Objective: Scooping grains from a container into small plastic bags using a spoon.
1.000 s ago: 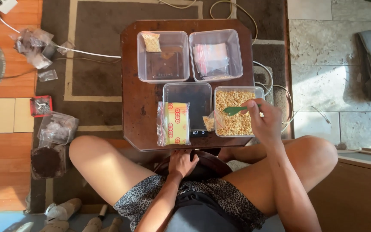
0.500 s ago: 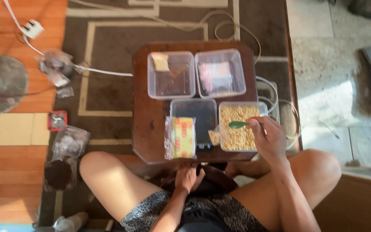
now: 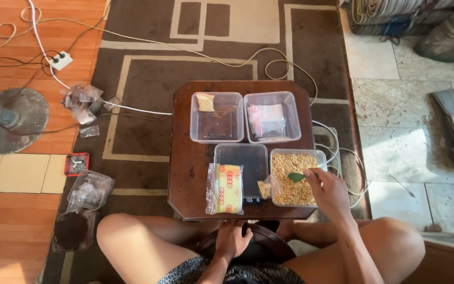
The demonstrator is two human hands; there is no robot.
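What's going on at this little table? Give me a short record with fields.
Right hand: holds a green scoop over a clear tub of tan grains
Left hand: rests on a dark round object in the lap, holding nothing
Scale: black, carries a small bag with some grains
Yellow packet: overlaps the scale's left edge
Back tubs: one with a small filled bag, one with empty bags
Table: dark wood

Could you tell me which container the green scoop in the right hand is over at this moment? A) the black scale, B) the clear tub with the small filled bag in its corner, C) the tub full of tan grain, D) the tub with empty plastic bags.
C: the right hand holds the green scoop over the tub of tan grain, at the table's near right.
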